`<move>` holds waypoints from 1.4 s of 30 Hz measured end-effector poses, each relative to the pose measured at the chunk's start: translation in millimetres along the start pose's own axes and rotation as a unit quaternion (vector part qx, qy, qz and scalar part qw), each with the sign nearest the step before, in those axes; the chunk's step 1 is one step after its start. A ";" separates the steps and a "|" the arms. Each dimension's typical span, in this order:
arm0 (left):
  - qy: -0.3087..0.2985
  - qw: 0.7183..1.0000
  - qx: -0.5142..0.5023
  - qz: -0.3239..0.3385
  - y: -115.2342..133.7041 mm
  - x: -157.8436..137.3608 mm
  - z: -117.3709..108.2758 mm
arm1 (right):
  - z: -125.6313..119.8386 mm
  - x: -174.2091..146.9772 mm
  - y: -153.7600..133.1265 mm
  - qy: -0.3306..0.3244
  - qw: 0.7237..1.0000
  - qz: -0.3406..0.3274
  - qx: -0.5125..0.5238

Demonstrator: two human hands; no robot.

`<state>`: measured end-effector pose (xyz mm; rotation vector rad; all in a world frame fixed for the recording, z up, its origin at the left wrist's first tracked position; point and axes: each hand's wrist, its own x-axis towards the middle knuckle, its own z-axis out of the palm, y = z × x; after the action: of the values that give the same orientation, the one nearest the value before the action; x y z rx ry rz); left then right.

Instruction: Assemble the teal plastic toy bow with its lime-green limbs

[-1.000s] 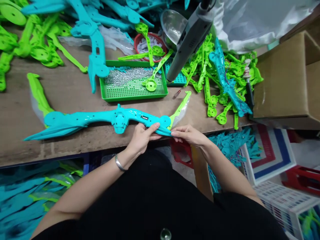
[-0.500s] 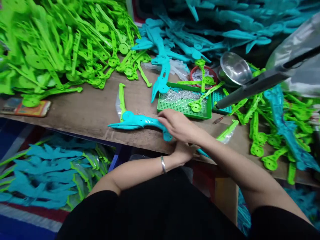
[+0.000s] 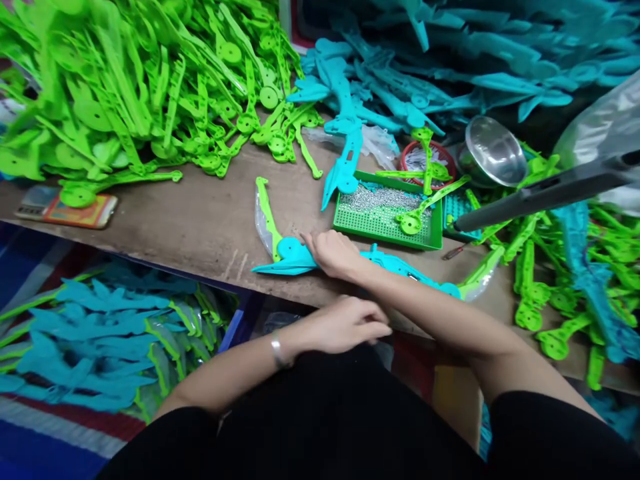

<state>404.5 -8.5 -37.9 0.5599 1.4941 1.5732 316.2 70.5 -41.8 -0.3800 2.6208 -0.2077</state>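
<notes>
My right hand (image 3: 334, 255) is closed over a long blue plastic part (image 3: 415, 270) lying along the table's front edge; hand and forearm hide its middle. Whether it is one piece or two meeting under the hand I cannot tell. A green curved arm with a clear film-like blade (image 3: 267, 220) stands off its left end, and a similar green arm (image 3: 483, 273) is at its right end. My left hand (image 3: 347, 325) is just in front of the table edge, its fingers curled. Anything inside them is hidden.
A green perforated tray (image 3: 365, 220) holds small silvery pieces beyond the right hand. Behind it are a red basket (image 3: 453, 177) and a metal bowl (image 3: 495, 150). A dark grey rod-like tool (image 3: 540, 190) hangs at right. Green parts (image 3: 125, 87) and blue parts (image 3: 475, 53) are heaped behind.
My right hand has moved left along the blue part. My left hand has drawn back from under the right wrist. The blue part's right portion now shows farther onto the table. The view has shifted slightly.
</notes>
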 end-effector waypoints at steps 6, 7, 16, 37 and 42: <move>0.558 0.829 0.040 -0.007 -1.8 -86.1 -109.1 | -2.6 -21.6 11.7 0.028 1.000 -0.012 0.002; 0.517 0.855 -0.005 -0.041 -6.0 -87.8 -116.8 | -3.7 -25.6 11.0 0.029 0.999 -0.018 -0.003; 0.370 0.916 -0.142 -0.068 -15.6 -62.0 -92.5 | 5.5 -50.3 5.7 0.042 0.997 -0.001 -0.062; 0.158 0.980 -0.111 -0.047 -8.6 -77.4 -91.9 | -6.6 -51.8 -8.6 -0.010 0.999 -0.016 0.030; 0.175 0.980 -0.074 -0.052 -7.6 -78.2 -97.1 | -9.4 -55.1 -8.2 -0.011 0.999 -0.032 0.033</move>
<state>368.9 -128.1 -43.8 0.1198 1.6142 1.7456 360.3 80.1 -7.7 -0.4425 2.5741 -0.3080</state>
